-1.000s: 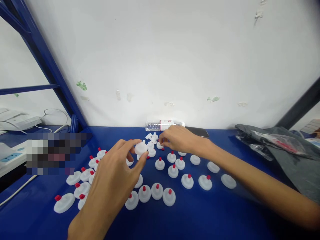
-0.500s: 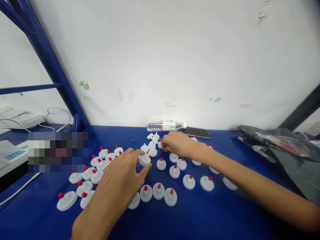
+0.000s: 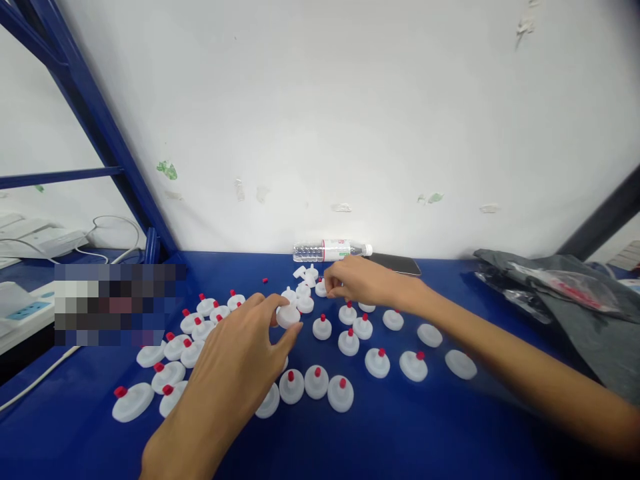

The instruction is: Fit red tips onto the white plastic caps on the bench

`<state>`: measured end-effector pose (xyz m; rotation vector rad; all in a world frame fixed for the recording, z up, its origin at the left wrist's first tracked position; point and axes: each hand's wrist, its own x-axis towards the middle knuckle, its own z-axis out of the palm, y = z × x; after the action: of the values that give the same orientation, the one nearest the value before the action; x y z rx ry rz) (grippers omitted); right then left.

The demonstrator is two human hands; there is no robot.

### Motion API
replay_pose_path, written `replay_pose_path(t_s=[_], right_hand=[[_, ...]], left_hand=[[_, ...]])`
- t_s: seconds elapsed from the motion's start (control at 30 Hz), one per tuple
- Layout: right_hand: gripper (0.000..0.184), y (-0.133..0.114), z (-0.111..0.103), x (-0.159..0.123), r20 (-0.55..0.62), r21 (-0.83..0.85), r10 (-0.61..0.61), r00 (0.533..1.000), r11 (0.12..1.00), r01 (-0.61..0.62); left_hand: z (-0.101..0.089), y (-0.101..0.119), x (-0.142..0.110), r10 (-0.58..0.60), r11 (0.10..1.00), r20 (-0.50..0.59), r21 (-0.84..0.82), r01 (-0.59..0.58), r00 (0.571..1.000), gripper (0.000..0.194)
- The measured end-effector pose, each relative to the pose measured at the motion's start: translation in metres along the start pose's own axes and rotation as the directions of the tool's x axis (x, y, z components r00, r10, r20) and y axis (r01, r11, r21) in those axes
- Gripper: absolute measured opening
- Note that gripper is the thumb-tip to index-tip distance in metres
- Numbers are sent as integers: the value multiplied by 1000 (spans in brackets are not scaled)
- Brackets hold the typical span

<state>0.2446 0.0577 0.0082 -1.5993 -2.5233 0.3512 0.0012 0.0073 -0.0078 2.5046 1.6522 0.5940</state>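
Note:
My left hand (image 3: 245,347) is closed round the rim of a white round plastic cap (image 3: 289,317), thumb below and fingers above. No red tip shows on this cap. Farther back and to the right, my right hand (image 3: 350,279) has its fingers curled together beside a white cap with a red tip (image 3: 321,288). What its fingertips hold, if anything, is hidden. Several plain white caps (image 3: 305,303) lie just beyond the left hand. Many more white caps with red tips (image 3: 341,393) stand spread over the blue table (image 3: 400,433).
A clear bottle (image 3: 333,251) lies by the wall, with a dark phone (image 3: 400,264) to its right. One loose red tip (image 3: 265,281) is left of the plain caps. Grey plastic bags (image 3: 560,293) lie at right; a power strip (image 3: 30,312) is at left.
My right hand has shifted slightly right, and its forearm has lifted, uncovering caps below it. My left hand stays nearly in place; its cap now shows more of its flat face.

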Motion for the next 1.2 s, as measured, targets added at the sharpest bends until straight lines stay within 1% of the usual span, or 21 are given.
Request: replay_pose_path(t_s=[0.07,0.13,0.23,0.3,0.37,0.43,0.5,0.67,0.73,0.83,0.9,0.93,1.0,1.07,1.1,1.2], right_hand=[[10,-8,-12,-6,10,114,-33,999,993,32],[16,-17,-22,-11,11,246,-83,997,966,77],[23,-28,-28,-15,-51,451,-146,988,879,153],[21,-32,-28,-16,-109,523,-155,982,831,189],[20,-35,-26,-16,-149,541,-159,976,813,215],[18,-37,-24,-16,-157,570,-174,972,788,233],[17,-38,-23,-15,-150,600,-184,971,764,238],[18,-41,-21,-15,-187,623,-173,967,740,253],[18,-41,-22,-16,-182,620,-176,967,743,252],[18,-42,-22,-18,-212,567,-154,965,785,250],[17,-43,-23,-19,-224,556,-148,963,792,251],[17,-43,-23,-19,-214,577,-151,965,778,249],[19,-44,-24,-19,-156,663,-166,974,713,228],[21,-42,-25,-17,-58,746,-206,977,641,179],[22,-41,-26,-17,-4,772,-231,973,618,150],[24,-34,-29,-15,106,786,-272,956,612,87]], left_hand=[[-1,0,0,-6,1000,-11,-17,6,1000,34],[-2,2,0,-37,999,5,-33,37,999,35],[-5,5,1,-74,996,39,-40,76,996,35],[-6,6,2,-59,997,25,-43,61,998,35],[-6,6,2,-35,998,-11,-43,34,999,37],[-5,5,2,-27,999,-36,-39,25,999,37],[-5,5,1,-31,999,-34,-37,29,999,35],[-6,7,-1,-21,1000,-53,-22,20,998,32],[-5,6,0,4,999,-78,-32,-7,997,32],[-3,5,0,48,996,-154,-65,-59,987,32],[-2,4,0,74,992,-201,-85,-92,977,29],[-2,4,0,83,990,-219,-95,-106,972,28],[-2,4,0,101,985,-242,-115,-131,965,25],[-2,5,0,120,978,-266,-134,-160,956,23],[-2,5,0,132,974,-275,-143,-176,952,22],[1,3,1,145,967,-276,-162,-195,950,25]])
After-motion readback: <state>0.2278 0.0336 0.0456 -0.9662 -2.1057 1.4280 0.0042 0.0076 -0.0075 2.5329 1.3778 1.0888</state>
